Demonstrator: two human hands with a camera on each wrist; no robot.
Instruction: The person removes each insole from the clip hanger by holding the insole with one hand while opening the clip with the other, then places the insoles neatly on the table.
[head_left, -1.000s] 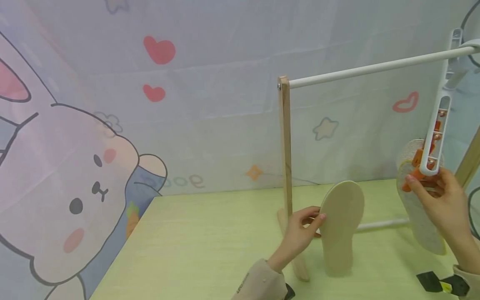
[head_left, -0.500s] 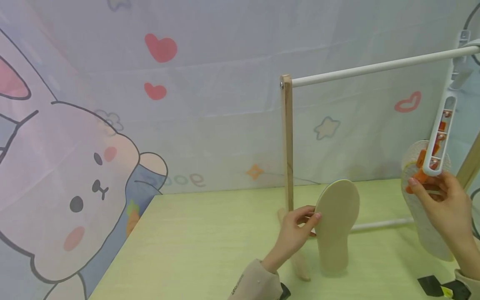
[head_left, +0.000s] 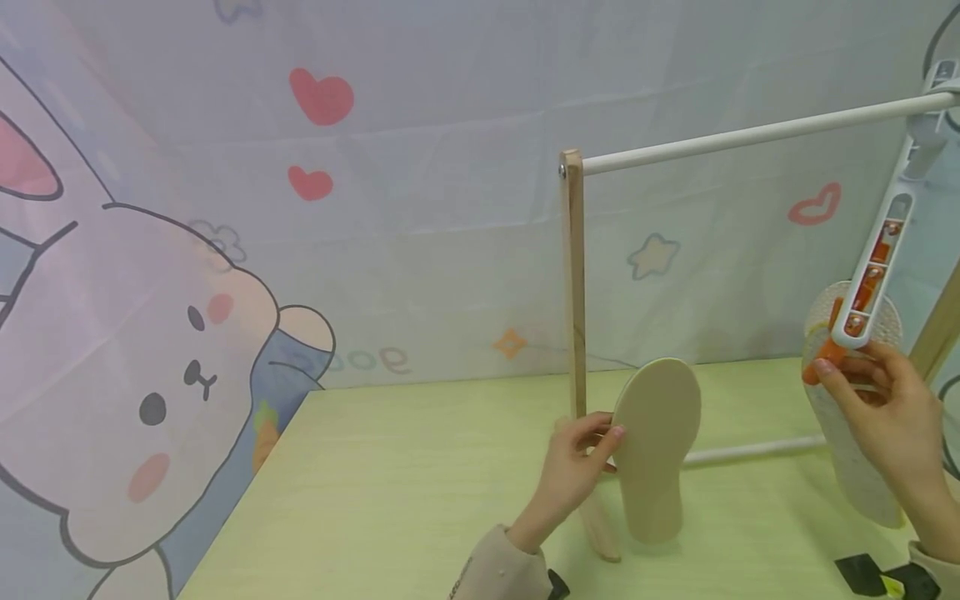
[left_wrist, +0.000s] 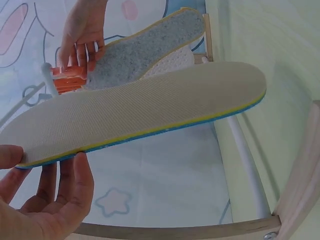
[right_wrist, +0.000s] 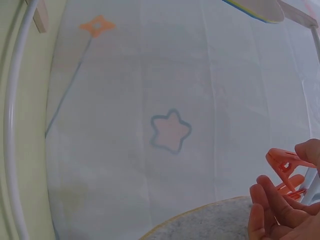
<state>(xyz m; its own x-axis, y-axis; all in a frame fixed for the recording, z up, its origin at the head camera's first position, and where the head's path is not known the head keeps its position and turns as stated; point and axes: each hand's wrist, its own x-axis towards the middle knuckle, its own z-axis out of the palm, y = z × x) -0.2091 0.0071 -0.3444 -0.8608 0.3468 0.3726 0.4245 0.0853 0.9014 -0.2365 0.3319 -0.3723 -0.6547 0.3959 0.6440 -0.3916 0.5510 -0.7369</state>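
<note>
Left hand (head_left: 573, 458): fingers pinch the edge of a beige insole (head_left: 656, 446) that stands upright with its heel on the tabletop (head_left: 390, 492), just beside the wooden post (head_left: 574, 283).
Right hand (head_left: 877, 417): fingers squeeze an orange clip (head_left: 821, 354) on the white hanger (head_left: 885, 250).
Second insole (head_left: 855, 450): hangs at that clip, below the white rail (head_left: 750, 133).

- Open green table (head_left: 390, 492) stretches left of the wooden post (head_left: 575, 283).
- A white rail (head_left: 750, 133) spans overhead; a lower white bar (head_left: 738, 452) crosses behind.
- An upright insole (head_left: 654, 450) stands just beside the post, narrowing the gap there.
</note>
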